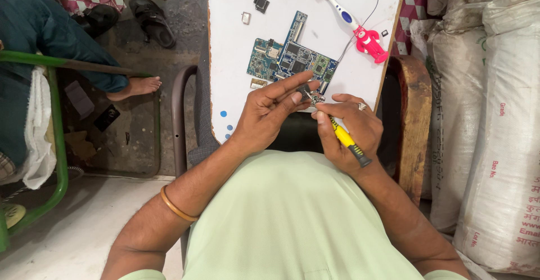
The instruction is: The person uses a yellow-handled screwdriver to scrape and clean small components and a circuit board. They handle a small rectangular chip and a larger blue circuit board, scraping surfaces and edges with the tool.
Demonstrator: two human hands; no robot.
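Left hand [270,114] pinches a small metal part [313,96] between thumb and fingertips, clamped on it just over the near edge of the white board [236,49]. Right hand [346,131] is closed around a yellow screwdriver [346,140] with a black end, tip pointing up into the part. The part looks silvery and shiny, tiny, mostly hidden by the fingers; exact shape cannot be told. Both hands meet at the part, touching. There is a ring on a right-hand finger and an orange bangle [175,205] on the left forearm.

Just beyond the hands, near the middle of the board, lies a blue-green circuit board [289,57] with chips and a narrow tab sticking toward the far edge. Small loose parts sit at the far left of the board. A pink-handled toothbrush [351,24] lies toward the far right edge. White sacks [495,117] are stacked at the right. Another person's bare foot [138,86] is on the floor at the left.
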